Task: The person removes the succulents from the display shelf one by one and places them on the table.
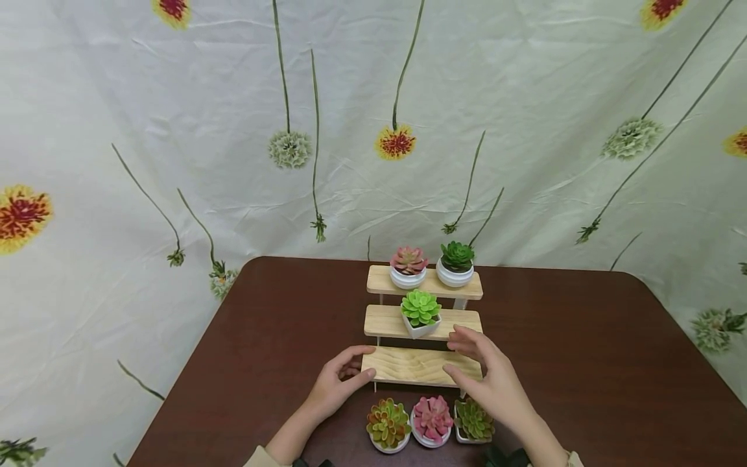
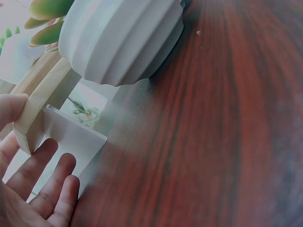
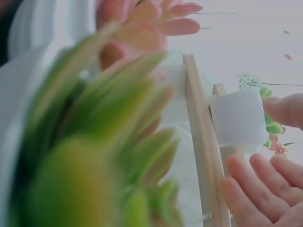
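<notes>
A wooden display stand (image 1: 415, 367) with three stepped shelves stands on the table. My left hand (image 1: 335, 384) grips the left end of its lowest shelf, thumb at the front and index finger at the back edge. In the left wrist view the other fingers (image 2: 42, 189) lie beside the clear support leg (image 2: 75, 137). Over the right end of that shelf my right hand (image 1: 490, 379) is spread, thumb and fingers apart and holding nothing. A bright green succulent (image 1: 421, 307) in a square white pot sits on the middle shelf, close to the right fingertips.
A pink succulent (image 1: 408, 261) and a dark green one (image 1: 457, 257) stand on the top shelf. In front of the stand, a reddish-green succulent (image 1: 388, 423), a pink one (image 1: 432, 418) and a green one (image 1: 474, 419) form a row. Behind the table (image 1: 280, 318) hangs a flowered cloth (image 1: 233, 97).
</notes>
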